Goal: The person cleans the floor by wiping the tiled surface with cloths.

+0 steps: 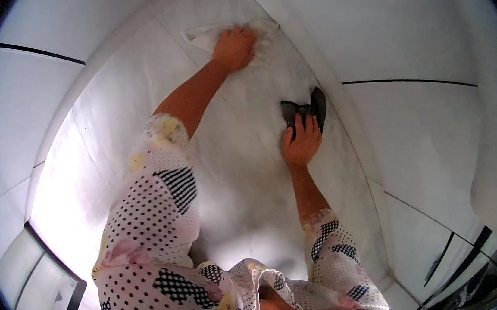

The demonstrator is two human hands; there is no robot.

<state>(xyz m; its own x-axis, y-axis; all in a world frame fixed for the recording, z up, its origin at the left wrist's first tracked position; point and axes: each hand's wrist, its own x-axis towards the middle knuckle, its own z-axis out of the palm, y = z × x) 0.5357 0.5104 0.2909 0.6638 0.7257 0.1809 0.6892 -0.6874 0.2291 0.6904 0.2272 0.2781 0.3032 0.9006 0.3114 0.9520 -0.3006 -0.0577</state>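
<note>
My left hand (235, 50) is stretched far forward, fingers curled down onto a white cloth (206, 36) against the pale floor (242, 155). Much of the cloth lies under the hand, and its edge sticks out to the left. Nearer to me, my right hand (302, 141) rests with its fingers stretched forward on a small black object (318, 106) with two raised, pointed sides. The hand covers part of this object, and its kind cannot be made out.
White tiled panels (403, 17) with thin dark lines rise along the right; similar panels (35, 86) stand along the left. Bright light reflects off the floor's left side. A dark-edged frame (59, 259) is at lower left, and dark strips (471, 258) at lower right.
</note>
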